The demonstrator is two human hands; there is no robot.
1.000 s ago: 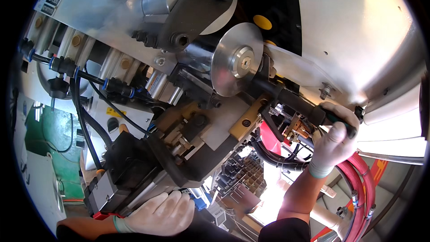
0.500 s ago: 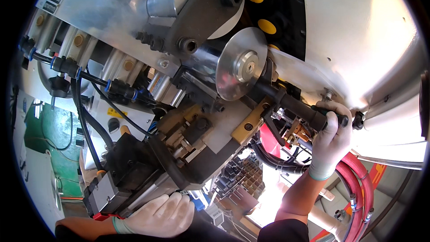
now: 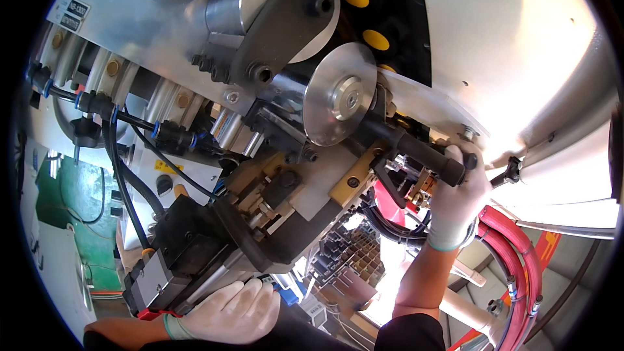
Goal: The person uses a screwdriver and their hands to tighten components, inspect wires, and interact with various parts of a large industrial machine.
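Observation:
My right hand [image 3: 458, 205], in a white glove, is closed beside the free end of a black shaft [image 3: 422, 153]. A dark round-ended object [image 3: 470, 160] shows between its fingers; the rest of that piece is covered by the glove. The shaft runs down and right from a shiny metal disc [image 3: 341, 94] with a silver hub. At the bottom, my left hand [image 3: 231, 312], gloved too, lies with bent fingers close together near the lower edge of the machine head [image 3: 214, 276]. Its fingertips and thumb are hidden, so what they grip cannot be made out.
A dark link arm [image 3: 283, 29] with bolts sits above the disc. A brass block [image 3: 354, 182] lies below it. Black air hoses [image 3: 117, 175] hang at left, thick red hoses [image 3: 517, 247] at right. A black knob [image 3: 513, 169] sticks out near my right hand.
My right hand has moved left, toward and against the shaft's end, bringing the dark round-ended object along. The whole view has shifted slightly. My left hand stays in place.

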